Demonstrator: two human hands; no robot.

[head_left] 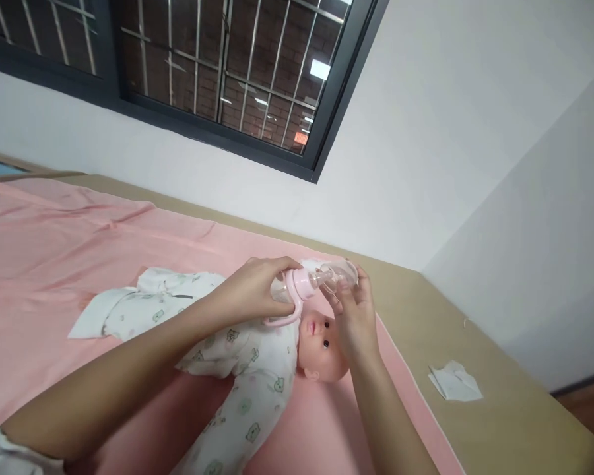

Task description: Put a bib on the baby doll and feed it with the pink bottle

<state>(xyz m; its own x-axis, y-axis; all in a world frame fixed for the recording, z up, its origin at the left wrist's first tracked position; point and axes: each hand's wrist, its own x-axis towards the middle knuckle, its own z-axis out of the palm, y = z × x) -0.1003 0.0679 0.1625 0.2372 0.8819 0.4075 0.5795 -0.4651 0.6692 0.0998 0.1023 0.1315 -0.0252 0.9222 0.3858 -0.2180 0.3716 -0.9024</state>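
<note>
My left hand [257, 290] is closed around a baby bottle [303, 284] with a pink collar and a pink handle. The bottle lies nearly level, its clear nipple pointing right. In my right hand [354, 310] is a clear bottle cap [344, 272], gripped between thumb and fingers just past the nipple's tip. Below both hands a baby doll [319, 346] lies on its back, head to the right. It wears a white outfit [247, 369] printed with small green animals. My left forearm crosses over the doll's body, and my right hand hides part of its head.
A pink cloth [54, 264] covers most of the tan table [406, 310]. On the right part of the table lies a crumpled white tissue [455, 381]. Behind are a white wall [376, 165] and a dark-framed window [321, 125] with metal bars.
</note>
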